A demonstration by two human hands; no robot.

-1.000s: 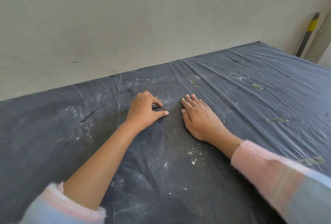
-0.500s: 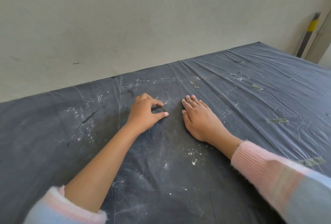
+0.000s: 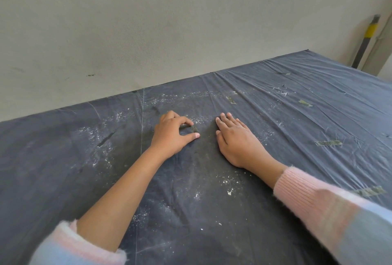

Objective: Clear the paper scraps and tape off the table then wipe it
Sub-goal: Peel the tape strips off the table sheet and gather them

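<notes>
Seen from the head camera, the left hand lies on the dark sheet-covered table with its fingers curled, index fingertip and thumb closing on a short tape strip stuck to the sheet between them. Just to its right, the right hand is open, fingers straight, palm flat on the sheet. More tape pieces lie stuck farther right, well apart. White scraps speckle the sheet between the forearms.
</notes>
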